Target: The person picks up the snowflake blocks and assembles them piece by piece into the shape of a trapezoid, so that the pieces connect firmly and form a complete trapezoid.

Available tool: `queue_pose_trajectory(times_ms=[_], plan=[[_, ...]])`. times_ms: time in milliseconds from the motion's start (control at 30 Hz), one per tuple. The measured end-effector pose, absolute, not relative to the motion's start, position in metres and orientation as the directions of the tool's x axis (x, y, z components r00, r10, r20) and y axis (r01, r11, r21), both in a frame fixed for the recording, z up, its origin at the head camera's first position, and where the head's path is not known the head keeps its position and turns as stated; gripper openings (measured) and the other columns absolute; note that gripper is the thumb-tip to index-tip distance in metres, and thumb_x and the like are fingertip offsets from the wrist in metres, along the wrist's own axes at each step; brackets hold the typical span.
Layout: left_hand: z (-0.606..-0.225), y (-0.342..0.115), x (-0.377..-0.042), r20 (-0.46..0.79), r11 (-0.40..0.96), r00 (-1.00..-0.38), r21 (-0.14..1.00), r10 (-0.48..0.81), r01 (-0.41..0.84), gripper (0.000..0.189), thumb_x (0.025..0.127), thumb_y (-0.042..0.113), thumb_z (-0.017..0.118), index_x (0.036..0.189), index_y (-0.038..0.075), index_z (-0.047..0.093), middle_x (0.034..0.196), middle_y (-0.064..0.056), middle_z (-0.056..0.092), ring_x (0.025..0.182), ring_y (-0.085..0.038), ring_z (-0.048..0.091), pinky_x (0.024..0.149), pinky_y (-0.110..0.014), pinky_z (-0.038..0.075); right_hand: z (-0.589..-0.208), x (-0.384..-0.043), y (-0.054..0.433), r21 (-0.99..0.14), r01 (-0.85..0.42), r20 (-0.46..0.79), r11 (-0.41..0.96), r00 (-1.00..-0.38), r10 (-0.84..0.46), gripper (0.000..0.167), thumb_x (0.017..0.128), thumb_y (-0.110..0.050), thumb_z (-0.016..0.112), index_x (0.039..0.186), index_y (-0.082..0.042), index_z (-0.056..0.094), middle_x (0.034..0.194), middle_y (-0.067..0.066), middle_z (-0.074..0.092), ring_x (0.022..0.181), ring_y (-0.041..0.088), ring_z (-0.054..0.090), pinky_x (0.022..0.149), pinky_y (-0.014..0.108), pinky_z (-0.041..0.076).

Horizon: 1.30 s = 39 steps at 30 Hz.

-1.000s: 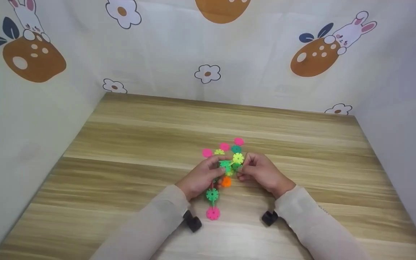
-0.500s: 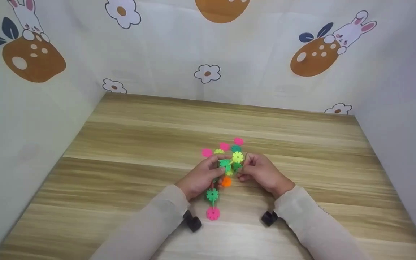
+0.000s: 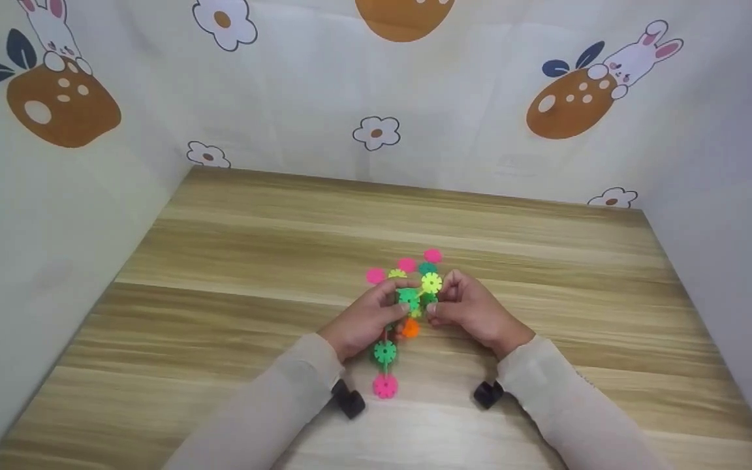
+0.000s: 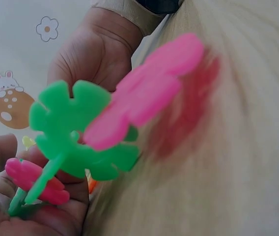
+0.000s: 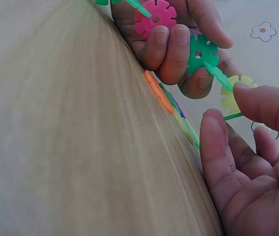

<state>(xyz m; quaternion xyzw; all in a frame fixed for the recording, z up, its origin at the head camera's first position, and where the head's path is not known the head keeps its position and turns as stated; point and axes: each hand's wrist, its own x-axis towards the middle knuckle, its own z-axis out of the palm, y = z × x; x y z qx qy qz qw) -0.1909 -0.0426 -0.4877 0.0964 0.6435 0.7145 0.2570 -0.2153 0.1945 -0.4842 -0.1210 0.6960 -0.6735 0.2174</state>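
A chain of notched plastic snowflake discs runs between the two hands. My left hand (image 3: 366, 318) grips it, with its thumb on a green disc (image 3: 408, 299). In the right wrist view, the left fingers curl by a pink disc (image 5: 155, 19) and a green disc (image 5: 202, 55). My right hand (image 3: 474, 310) has its thumb on a yellow disc (image 5: 231, 96) and its index fingertip by a green disc edge (image 5: 234, 116). The chain's near end hangs toward me, with a green disc (image 3: 384, 352) and a pink end disc (image 3: 385, 386).
Loose discs lie on the wooden table (image 3: 252, 261) beyond the hands: pink discs (image 3: 433, 255), a dark green disc (image 3: 427, 269) and a yellow-green disc (image 3: 397, 274). An orange disc (image 3: 410, 328) is below the hands. Patterned cloth (image 3: 297, 85) surrounds the table.
My right index finger has lifted and straightened a little, and the right thumb has shifted slightly at the chain. The left hand stays in place.
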Motion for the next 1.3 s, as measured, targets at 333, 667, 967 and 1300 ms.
queue_pose_trajectory(times_ms=[333, 667, 967, 1300], plan=[[-0.4879, -0.0432, -0.1909, -0.179, -0.028, -0.848, 0.975, 0.499, -0.222, 0.041, 0.108, 0.013, 0.056, 0.148, 0.024, 0.054, 0.093, -0.004, 0.054, 0.078, -0.017, 0.055, 0.070, -0.028, 0.055, -0.4840, -0.2166, 0.1951, -0.995, 0.065, -0.092, 0.071, -0.865, -0.494, 0.083, 0.093, 0.001, 0.075, 0.160, -0.004, 0.027, 0.100, 0.014, 0.071, 0.084, 0.020, 0.072, 0.081, 0.035, 0.064], [-0.4870, -0.0418, -0.1911, -0.193, -0.022, -0.853, 0.972, 0.485, -0.232, 0.040, 0.108, 0.015, 0.057, 0.147, 0.027, 0.055, 0.099, -0.004, 0.054, 0.081, -0.018, 0.055, 0.071, -0.028, 0.056, -0.4816, -0.2149, 0.1965, -0.997, 0.036, -0.067, 0.073, -0.873, -0.483, 0.078, 0.091, 0.004, 0.075, 0.159, -0.007, 0.040, 0.100, 0.015, 0.070, 0.085, 0.021, 0.071, 0.082, 0.035, 0.063], [-0.4878, -0.0419, -0.1911, -0.197, -0.018, -0.847, 0.972, 0.493, -0.236, 0.039, 0.109, 0.017, 0.057, 0.146, 0.030, 0.056, 0.103, -0.005, 0.055, 0.081, -0.018, 0.056, 0.072, -0.028, 0.056, -0.4786, -0.2132, 0.1932, -0.997, 0.020, -0.049, 0.073, -0.902, -0.428, 0.075, 0.089, 0.004, 0.077, 0.155, 0.001, 0.041, 0.094, 0.011, 0.068, 0.081, 0.021, 0.073, 0.079, 0.034, 0.064], [-0.4868, -0.0426, -0.1905, -0.194, -0.024, -0.844, 0.971, 0.500, -0.238, 0.042, 0.109, 0.016, 0.056, 0.148, 0.030, 0.054, 0.102, -0.005, 0.055, 0.078, -0.018, 0.055, 0.069, -0.028, 0.056, -0.4787, -0.2106, 0.1908, -0.998, 0.008, -0.030, 0.057, -0.918, -0.396, 0.070, 0.089, 0.006, 0.076, 0.151, 0.005, 0.043, 0.092, 0.011, 0.069, 0.080, 0.019, 0.072, 0.079, 0.033, 0.064]])
